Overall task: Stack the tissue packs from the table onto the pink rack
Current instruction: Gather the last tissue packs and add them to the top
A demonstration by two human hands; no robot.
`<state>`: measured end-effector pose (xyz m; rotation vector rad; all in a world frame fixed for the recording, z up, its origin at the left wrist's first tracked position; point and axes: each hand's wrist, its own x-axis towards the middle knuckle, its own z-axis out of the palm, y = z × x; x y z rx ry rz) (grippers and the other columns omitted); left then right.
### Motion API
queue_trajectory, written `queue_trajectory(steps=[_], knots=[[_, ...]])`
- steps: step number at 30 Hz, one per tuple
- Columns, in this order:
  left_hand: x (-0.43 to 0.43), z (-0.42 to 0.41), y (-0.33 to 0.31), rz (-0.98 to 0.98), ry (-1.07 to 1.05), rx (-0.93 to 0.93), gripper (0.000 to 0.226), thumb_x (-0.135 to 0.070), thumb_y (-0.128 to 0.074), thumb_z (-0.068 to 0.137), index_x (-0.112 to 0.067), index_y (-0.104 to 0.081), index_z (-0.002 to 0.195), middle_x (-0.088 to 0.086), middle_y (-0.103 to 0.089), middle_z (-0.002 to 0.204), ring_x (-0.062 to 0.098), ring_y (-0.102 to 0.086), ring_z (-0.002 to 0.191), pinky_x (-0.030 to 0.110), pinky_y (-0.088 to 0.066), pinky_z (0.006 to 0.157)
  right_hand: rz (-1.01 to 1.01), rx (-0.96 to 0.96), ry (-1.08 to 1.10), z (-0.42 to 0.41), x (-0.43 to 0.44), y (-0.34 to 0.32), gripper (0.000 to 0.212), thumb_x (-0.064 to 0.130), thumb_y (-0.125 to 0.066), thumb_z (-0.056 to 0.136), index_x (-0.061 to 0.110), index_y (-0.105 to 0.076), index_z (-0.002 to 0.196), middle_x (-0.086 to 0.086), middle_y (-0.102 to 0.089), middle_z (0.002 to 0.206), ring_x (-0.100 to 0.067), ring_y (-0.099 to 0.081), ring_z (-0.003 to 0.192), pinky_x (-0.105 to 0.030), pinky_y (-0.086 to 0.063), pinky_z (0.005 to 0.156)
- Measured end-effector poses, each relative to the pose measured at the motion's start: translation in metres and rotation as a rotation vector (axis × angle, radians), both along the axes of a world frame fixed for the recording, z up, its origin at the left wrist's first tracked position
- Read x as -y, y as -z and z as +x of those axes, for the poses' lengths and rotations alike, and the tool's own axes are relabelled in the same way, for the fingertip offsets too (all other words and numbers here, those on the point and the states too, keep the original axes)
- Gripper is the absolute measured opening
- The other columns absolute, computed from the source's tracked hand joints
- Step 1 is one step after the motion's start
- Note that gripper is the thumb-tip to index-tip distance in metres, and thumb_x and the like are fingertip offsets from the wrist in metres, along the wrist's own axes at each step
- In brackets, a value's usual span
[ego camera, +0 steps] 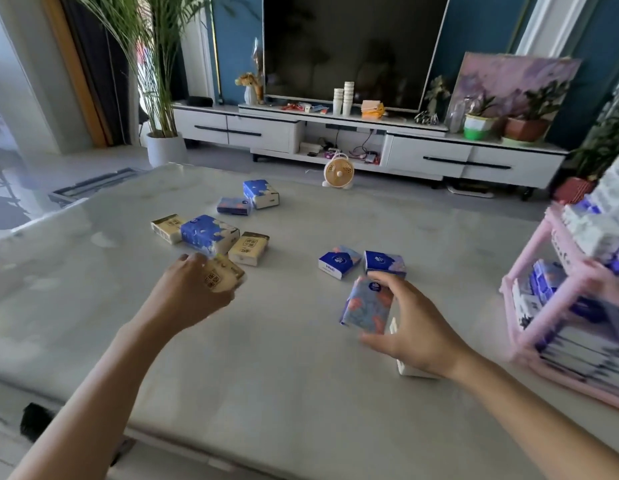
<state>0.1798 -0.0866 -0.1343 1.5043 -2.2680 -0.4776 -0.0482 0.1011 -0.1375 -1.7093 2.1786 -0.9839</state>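
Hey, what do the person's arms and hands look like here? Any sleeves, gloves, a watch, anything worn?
Nothing worn is in view. The left hand and the right hand have no gloves, and no sleeve shows on either forearm down to the picture's lower edge. No watch, bracelet or ring can be seen, though the fingers are slightly blurred, so a thin ring could be missed.

- We see a table (266, 358) whose smooth, glossy top looks like pale marble.
- The blue pack (366, 308) and the cream pack (223, 277) look wrapped in thin plastic film with a soft sheen.
- The rack (510, 306) looks to us like smooth pink plastic, fairly matt.
- The television (349, 46) has a dark, glossy screen.
- The cabinet (429, 155) looks white and lacquered.
- The cups (347, 93) look like matt paper.
- The floor (24, 188) looks polished and reflective.
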Motion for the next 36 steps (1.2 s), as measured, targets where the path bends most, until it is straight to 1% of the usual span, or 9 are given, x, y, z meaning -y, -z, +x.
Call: queue_trajectory(steps=[3, 5, 8, 13, 16, 19, 24, 31, 36], knots=[[-0.055, -0.019, -0.023, -0.020, 0.089, -0.320, 0.036, -0.037, -0.073, 0.073, -0.022, -0.057, 0.101, -0.004, -0.055, 0.096, 0.010, -0.051, 0.078, 0.013, -0.034, 0.058, -0.103, -0.003, -0.030, 0.006, -0.032, -0.031, 0.072, 0.019, -0.082, 0.063, 0.042, -0.040, 0.117, 0.026, -0.047, 0.113, 0.019, -0.039, 0.105, 0.003, -0.030, 0.080], [-0.086, -0.035, -0.036, 0.046, 0.203, -0.447, 0.047, -0.041, -0.076, 0.067, -0.027, -0.059, 0.109, -0.009, -0.061, 0.095, 0.005, -0.057, 0.083, 0.012, -0.038, 0.062, -0.128, -0.063, -0.066, 0.007, -0.061, -0.057, 0.071, 0.026, -0.082, 0.064, 0.048, -0.038, 0.116, 0.029, -0.043, 0.118, 0.018, -0.035, 0.110, 0.004, -0.026, 0.084], [-0.126, -0.072, -0.078, 0.127, 0.406, -0.546, 0.072, -0.062, -0.065, 0.050, -0.042, -0.048, 0.117, -0.011, -0.062, 0.094, 0.002, -0.061, 0.080, 0.018, -0.044, 0.061, -0.167, -0.165, -0.065, 0.004, -0.111, -0.108, 0.071, 0.042, -0.081, 0.064, 0.048, -0.037, 0.120, 0.031, -0.041, 0.121, 0.014, -0.036, 0.115, 0.003, -0.025, 0.088], [-0.174, -0.151, -0.168, 0.160, 0.651, -0.679, 0.068, -0.064, -0.063, 0.055, -0.037, -0.050, 0.116, -0.003, -0.063, 0.091, 0.009, -0.063, 0.073, 0.022, -0.047, 0.060, -0.299, -0.329, 0.145, -0.034, -0.188, -0.189, 0.065, 0.054, -0.074, 0.060, 0.044, -0.047, 0.119, 0.020, -0.044, 0.116, 0.002, -0.046, 0.112, -0.005, -0.035, 0.091], [-0.187, -0.214, -0.208, 0.139, 0.712, -0.625, 0.051, -0.052, -0.068, 0.069, -0.029, -0.058, 0.113, -0.001, -0.065, 0.089, 0.012, -0.063, 0.076, 0.025, -0.051, 0.064, -0.356, -0.317, 0.296, -0.083, -0.214, -0.229, 0.059, 0.044, -0.080, 0.060, 0.039, -0.052, 0.111, 0.007, -0.051, 0.114, -0.004, -0.052, 0.106, -0.015, -0.041, 0.095], [-0.199, -0.280, -0.235, 0.112, 0.710, -0.476, 0.043, -0.048, -0.067, 0.076, -0.017, -0.064, 0.105, 0.000, -0.060, 0.079, 0.011, -0.055, 0.066, 0.022, -0.042, 0.052, -0.294, -0.186, 0.376, -0.146, -0.219, -0.257, 0.054, 0.026, -0.081, 0.061, 0.028, -0.055, 0.108, -0.005, -0.057, 0.116, -0.016, -0.058, 0.106, -0.034, -0.045, 0.099], [-0.213, -0.349, -0.243, 0.236, 0.646, -0.188, 0.052, -0.046, -0.067, 0.078, -0.005, -0.055, 0.108, 0.002, -0.045, 0.071, 0.012, -0.047, 0.061, 0.018, -0.037, 0.042, 0.007, -0.046, 0.340, -0.215, -0.203, -0.265, 0.053, 0.021, -0.082, 0.066, 0.025, -0.056, 0.111, -0.003, -0.054, 0.121, -0.017, -0.054, 0.113, -0.029, -0.042, 0.101], [-0.210, -0.385, -0.230, 0.078, 0.615, 0.005, 0.058, -0.063, -0.059, 0.075, -0.007, -0.047, 0.074, 0.003, -0.048, 0.069, 0.012, -0.046, 0.056, 0.019, -0.034, 0.043, 0.303, -0.182, 0.250, -0.248, -0.172, -0.253, 0.073, 0.029, -0.081, 0.069, 0.021, -0.045, 0.132, 0.005, -0.047, 0.131, -0.009, -0.045, 0.113, -0.026, -0.038, 0.100], [-0.207, -0.386, -0.219, 0.212, 0.622, -0.077, 0.054, -0.047, -0.038, 0.095, 0.003, -0.054, 0.105, 0.012, -0.058, 0.089, 0.016, -0.051, 0.061, 0.022, -0.044, 0.052, 0.307, -0.089, 0.230, -0.256, -0.175, -0.244, 0.076, 0.039, -0.077, 0.069, 0.025, -0.041, 0.135, 0.005, -0.043, 0.138, -0.012, -0.042, 0.124, -0.035, -0.032, 0.110]])
